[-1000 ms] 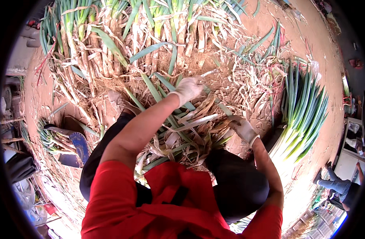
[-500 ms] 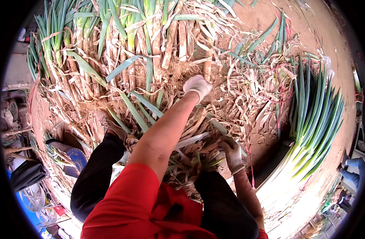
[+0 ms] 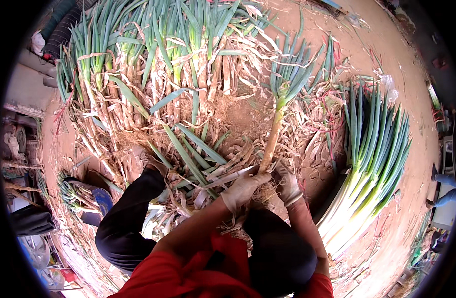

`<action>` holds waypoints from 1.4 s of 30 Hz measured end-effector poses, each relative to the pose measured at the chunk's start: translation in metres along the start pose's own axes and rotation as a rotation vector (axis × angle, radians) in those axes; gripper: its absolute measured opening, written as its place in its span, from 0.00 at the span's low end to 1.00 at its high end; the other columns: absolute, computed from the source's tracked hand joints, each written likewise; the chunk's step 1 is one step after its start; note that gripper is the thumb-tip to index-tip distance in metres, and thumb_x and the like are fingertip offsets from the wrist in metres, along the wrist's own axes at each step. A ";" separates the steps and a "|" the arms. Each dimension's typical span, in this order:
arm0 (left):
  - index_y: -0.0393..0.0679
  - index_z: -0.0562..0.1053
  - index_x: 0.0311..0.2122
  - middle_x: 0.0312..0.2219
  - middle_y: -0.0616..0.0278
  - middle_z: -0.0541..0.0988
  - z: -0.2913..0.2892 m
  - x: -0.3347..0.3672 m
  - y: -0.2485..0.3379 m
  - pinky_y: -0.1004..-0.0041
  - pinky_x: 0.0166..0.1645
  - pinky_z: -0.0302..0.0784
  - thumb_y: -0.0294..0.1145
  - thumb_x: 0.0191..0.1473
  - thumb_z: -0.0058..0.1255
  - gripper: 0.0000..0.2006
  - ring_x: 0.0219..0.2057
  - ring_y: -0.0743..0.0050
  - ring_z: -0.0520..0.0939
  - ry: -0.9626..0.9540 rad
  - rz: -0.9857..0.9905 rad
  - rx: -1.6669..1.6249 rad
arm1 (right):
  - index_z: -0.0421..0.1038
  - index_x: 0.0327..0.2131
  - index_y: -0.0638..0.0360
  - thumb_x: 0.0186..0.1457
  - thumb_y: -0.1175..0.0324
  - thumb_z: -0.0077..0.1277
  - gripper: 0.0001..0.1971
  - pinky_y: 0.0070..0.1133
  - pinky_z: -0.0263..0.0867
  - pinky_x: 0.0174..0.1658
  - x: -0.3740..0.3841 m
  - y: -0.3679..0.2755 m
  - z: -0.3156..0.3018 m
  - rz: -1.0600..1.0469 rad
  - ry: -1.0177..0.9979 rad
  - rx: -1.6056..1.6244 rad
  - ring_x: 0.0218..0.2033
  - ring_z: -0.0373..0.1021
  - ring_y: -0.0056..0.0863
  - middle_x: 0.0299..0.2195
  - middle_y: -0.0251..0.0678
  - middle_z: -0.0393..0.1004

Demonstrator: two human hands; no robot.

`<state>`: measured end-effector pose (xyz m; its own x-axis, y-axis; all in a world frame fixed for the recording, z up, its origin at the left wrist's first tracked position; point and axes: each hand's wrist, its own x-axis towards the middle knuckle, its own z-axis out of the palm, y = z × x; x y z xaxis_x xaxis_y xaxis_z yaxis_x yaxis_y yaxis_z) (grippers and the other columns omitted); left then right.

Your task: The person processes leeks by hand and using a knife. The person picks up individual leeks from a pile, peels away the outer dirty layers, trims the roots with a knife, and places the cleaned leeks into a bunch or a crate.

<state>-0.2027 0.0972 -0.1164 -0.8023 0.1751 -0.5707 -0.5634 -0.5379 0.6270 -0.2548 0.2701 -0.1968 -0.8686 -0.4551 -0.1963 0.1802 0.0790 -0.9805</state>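
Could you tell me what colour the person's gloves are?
The gloves look off-white, seen in the head view.

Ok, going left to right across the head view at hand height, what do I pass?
Blue sandal → black-trousered knee → left hand → root end of the held leek → right hand → cleaned leek pile.
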 end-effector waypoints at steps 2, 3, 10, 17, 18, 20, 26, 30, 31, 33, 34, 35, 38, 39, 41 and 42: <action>0.35 0.67 0.52 0.41 0.65 0.75 0.008 -0.044 0.030 0.77 0.51 0.67 0.30 0.54 0.52 0.21 0.43 0.76 0.73 0.009 0.125 0.051 | 0.61 0.54 0.63 0.62 0.61 0.42 0.21 0.23 0.69 0.42 0.004 -0.049 0.015 0.212 -0.036 0.363 0.40 0.73 0.29 0.43 0.40 0.73; 0.35 0.68 0.51 0.40 0.64 0.75 0.007 -0.064 0.037 0.77 0.50 0.67 0.30 0.54 0.53 0.20 0.42 0.77 0.73 0.017 0.162 0.144 | 0.61 0.54 0.63 0.62 0.60 0.42 0.21 0.24 0.70 0.42 0.005 -0.065 0.019 0.273 -0.042 0.445 0.39 0.73 0.30 0.43 0.40 0.73; 0.33 0.68 0.51 0.40 0.61 0.76 -0.033 -0.166 0.011 0.76 0.51 0.66 0.28 0.53 0.51 0.20 0.43 0.73 0.74 0.078 0.147 0.084 | 0.62 0.54 0.58 0.61 0.54 0.44 0.23 0.31 0.66 0.46 -0.010 -0.091 0.019 0.447 -0.014 0.345 0.43 0.71 0.34 0.46 0.39 0.71; 0.33 0.65 0.52 0.40 0.64 0.73 -0.024 -0.278 0.048 0.81 0.45 0.66 0.28 0.54 0.49 0.21 0.39 0.81 0.72 -0.061 0.172 0.255 | 0.58 0.55 0.63 0.58 0.45 0.42 0.32 0.33 0.64 0.51 -0.015 -0.143 0.028 0.338 -0.214 0.477 0.48 0.67 0.38 0.48 0.46 0.69; 0.33 0.65 0.52 0.40 0.64 0.73 -0.030 -0.288 0.043 0.80 0.45 0.66 0.28 0.54 0.50 0.21 0.39 0.81 0.72 -0.087 0.188 0.270 | 0.57 0.56 0.62 0.58 0.43 0.42 0.34 0.33 0.63 0.51 -0.012 -0.156 0.033 0.301 -0.270 0.489 0.48 0.67 0.38 0.48 0.46 0.68; 0.32 0.65 0.52 0.40 0.64 0.73 -0.040 -0.310 0.033 0.79 0.44 0.67 0.27 0.53 0.51 0.21 0.39 0.81 0.72 -0.109 0.227 0.299 | 0.61 0.52 0.60 0.57 0.43 0.41 0.31 0.34 0.62 0.52 -0.008 -0.189 0.047 0.269 -0.363 0.593 0.46 0.68 0.38 0.46 0.43 0.70; 0.39 0.66 0.44 0.32 0.62 0.75 -0.035 -0.305 0.000 0.72 0.40 0.72 0.31 0.55 0.52 0.14 0.35 0.78 0.74 -0.047 0.464 0.569 | 0.69 0.44 0.55 0.61 0.67 0.44 0.10 0.26 0.66 0.42 0.006 -0.234 0.042 0.342 -0.171 0.495 0.39 0.70 0.28 0.39 0.32 0.74; 0.43 0.66 0.41 0.24 0.45 0.75 -0.014 -0.274 -0.006 0.54 0.35 0.72 0.31 0.41 0.54 0.19 0.31 0.41 0.77 0.361 0.545 0.920 | 0.70 0.40 0.56 0.60 0.69 0.44 0.08 0.19 0.65 0.37 0.053 -0.204 -0.021 0.294 -0.245 0.374 0.35 0.70 0.21 0.36 0.29 0.74; 0.42 0.66 0.38 0.24 0.45 0.75 -0.009 -0.268 -0.009 0.54 0.34 0.71 0.32 0.41 0.54 0.17 0.31 0.40 0.77 0.388 0.563 0.880 | 0.70 0.41 0.56 0.59 0.70 0.45 0.08 0.20 0.66 0.38 0.054 -0.210 -0.005 0.305 -0.107 0.341 0.35 0.70 0.22 0.36 0.30 0.74; 0.42 0.66 0.40 0.25 0.44 0.75 -0.006 -0.249 -0.018 0.57 0.35 0.72 0.32 0.40 0.56 0.19 0.32 0.42 0.78 0.401 0.552 0.786 | 0.70 0.41 0.59 0.57 0.74 0.46 0.09 0.18 0.68 0.35 0.035 -0.230 0.032 0.222 0.031 0.163 0.33 0.71 0.22 0.35 0.31 0.74; 0.42 0.66 0.42 0.27 0.44 0.75 -0.010 -0.241 -0.021 0.58 0.36 0.73 0.32 0.40 0.57 0.21 0.33 0.43 0.78 0.382 0.587 0.717 | 0.70 0.40 0.60 0.56 0.74 0.47 0.08 0.17 0.68 0.34 0.019 -0.235 0.051 0.147 -0.057 -0.009 0.32 0.72 0.22 0.34 0.31 0.74; 0.42 0.66 0.45 0.29 0.44 0.75 -0.014 -0.235 -0.024 0.60 0.38 0.73 0.32 0.40 0.57 0.24 0.34 0.45 0.78 0.412 0.615 0.676 | 0.70 0.40 0.61 0.56 0.74 0.47 0.08 0.16 0.68 0.32 -0.001 -0.238 0.067 0.069 -0.139 -0.183 0.31 0.72 0.21 0.33 0.31 0.74; 0.43 0.63 0.53 0.34 0.43 0.76 -0.022 -0.223 -0.030 0.63 0.42 0.74 0.32 0.40 0.58 0.32 0.38 0.49 0.79 0.462 0.666 0.605 | 0.69 0.34 0.63 0.51 0.79 0.48 0.05 0.14 0.63 0.22 -0.029 -0.225 0.083 0.049 -0.478 -0.504 0.19 0.67 0.15 0.24 0.29 0.72; 0.43 0.61 0.55 0.36 0.43 0.76 -0.024 -0.220 -0.028 0.64 0.43 0.73 0.32 0.40 0.58 0.34 0.39 0.49 0.78 0.465 0.654 0.618 | 0.69 0.32 0.63 0.49 0.81 0.47 0.06 0.15 0.63 0.22 -0.047 -0.237 0.103 0.174 -0.510 -0.630 0.20 0.66 0.15 0.24 0.29 0.71; 0.41 0.58 0.59 0.38 0.43 0.76 -0.031 -0.213 -0.024 0.66 0.45 0.73 0.33 0.41 0.58 0.37 0.39 0.52 0.78 0.400 0.653 0.586 | 0.69 0.34 0.65 0.49 0.82 0.47 0.07 0.14 0.64 0.24 -0.073 -0.244 0.132 0.241 -0.751 -0.520 0.22 0.67 0.15 0.24 0.29 0.70; 0.41 0.59 0.58 0.39 0.45 0.76 -0.036 -0.203 -0.027 0.67 0.45 0.73 0.32 0.43 0.57 0.35 0.40 0.55 0.78 0.396 0.735 0.522 | 0.69 0.33 0.65 0.49 0.81 0.49 0.07 0.14 0.65 0.26 -0.088 -0.243 0.145 0.326 -0.863 -0.379 0.23 0.68 0.15 0.25 0.29 0.71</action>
<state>-0.0175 0.0467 -0.0360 -0.9174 -0.3973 -0.0214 -0.0431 0.0458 0.9980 -0.1547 0.1625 0.0605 -0.1424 -0.8379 -0.5270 0.0602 0.5241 -0.8495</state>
